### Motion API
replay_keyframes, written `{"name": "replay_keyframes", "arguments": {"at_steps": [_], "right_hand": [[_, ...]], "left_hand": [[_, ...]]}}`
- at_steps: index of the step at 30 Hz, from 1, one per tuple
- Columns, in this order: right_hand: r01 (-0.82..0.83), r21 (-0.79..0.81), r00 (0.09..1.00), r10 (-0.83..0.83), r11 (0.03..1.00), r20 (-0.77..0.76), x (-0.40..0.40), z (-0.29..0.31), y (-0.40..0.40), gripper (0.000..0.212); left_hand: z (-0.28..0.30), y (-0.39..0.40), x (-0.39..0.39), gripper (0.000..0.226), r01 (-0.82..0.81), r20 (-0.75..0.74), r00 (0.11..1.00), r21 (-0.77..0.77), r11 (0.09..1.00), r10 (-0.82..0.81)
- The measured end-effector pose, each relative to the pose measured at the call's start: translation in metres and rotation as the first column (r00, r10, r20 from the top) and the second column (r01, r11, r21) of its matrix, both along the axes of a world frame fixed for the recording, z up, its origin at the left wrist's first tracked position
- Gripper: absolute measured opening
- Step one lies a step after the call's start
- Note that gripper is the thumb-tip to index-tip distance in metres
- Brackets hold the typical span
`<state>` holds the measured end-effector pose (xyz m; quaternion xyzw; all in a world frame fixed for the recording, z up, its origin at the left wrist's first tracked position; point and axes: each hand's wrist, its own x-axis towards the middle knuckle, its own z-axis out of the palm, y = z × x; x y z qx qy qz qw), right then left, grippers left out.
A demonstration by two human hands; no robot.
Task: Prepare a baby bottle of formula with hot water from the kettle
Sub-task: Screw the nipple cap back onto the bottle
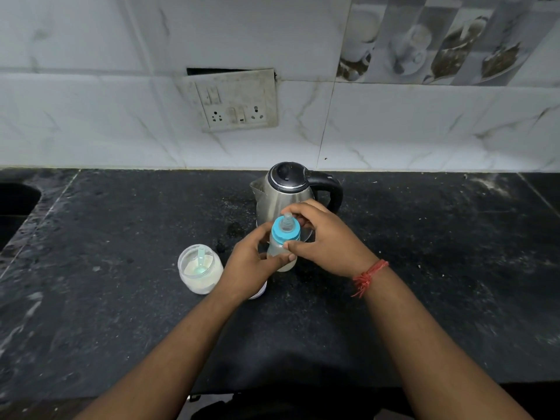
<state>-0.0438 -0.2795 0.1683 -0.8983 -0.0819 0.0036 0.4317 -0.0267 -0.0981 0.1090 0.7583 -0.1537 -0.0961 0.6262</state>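
Note:
A clear baby bottle (pixel 278 249) holding pale liquid stands on the black counter (pixel 121 298), in front of the steel kettle (pixel 283 194). My left hand (pixel 250 263) grips the bottle's body from the left. My right hand (pixel 325 239) curls its thumb and fingers around the blue teat ring (pixel 285 231) on top, with the clear teat poking up between them. The kettle's lid is down and its black handle points right.
An open clear jar of white formula powder (pixel 200 269) with a pale blue scoop inside stands left of my left hand. A white object (pixel 261 291) is partly hidden under my left wrist. A sink (pixel 15 201) lies far left. A socket plate (pixel 235 100) is on the tiled wall.

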Motion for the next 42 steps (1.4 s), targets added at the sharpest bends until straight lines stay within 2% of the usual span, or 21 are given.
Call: {"name": "replay_keyframes", "arguments": {"at_steps": [9, 13, 21, 30, 36, 42], "right_hand": [[0.039, 0.016, 0.997, -0.04, 0.999, 0.06, -0.001, 0.001, 0.0, 0.052], [0.016, -0.079, 0.998, -0.012, 0.997, 0.06, 0.001, 0.001, -0.002, 0.053], [0.011, -0.166, 0.997, 0.002, 0.986, 0.077, 0.002, 0.001, -0.001, 0.054], [0.014, -0.09, 0.998, -0.009, 0.996, 0.054, 0.001, 0.007, 0.0, 0.052], [0.069, -0.084, 0.995, -0.063, 0.994, 0.077, 0.0, 0.004, 0.003, 0.049], [0.169, -0.141, 0.976, -0.145, 0.975, 0.165, -0.002, -0.009, 0.012, 0.046]], "left_hand": [[0.005, -0.001, 0.003, 0.057, -0.004, -0.001, 1.0, -0.03, 1.0, 0.004], [0.004, -0.001, 0.006, 0.057, 0.009, 0.017, 1.0, -0.014, 1.0, -0.009], [0.002, 0.002, 0.006, 0.061, 0.031, 0.045, 0.998, 0.071, 0.997, -0.035], [0.005, 0.003, 0.005, 0.061, 0.029, 0.02, 0.999, 0.05, 0.998, -0.03], [0.005, 0.003, 0.006, 0.062, 0.028, 0.019, 0.999, 0.043, 0.999, -0.029], [0.008, 0.002, 0.006, 0.058, 0.026, 0.016, 1.0, 0.026, 0.999, -0.026]]}}
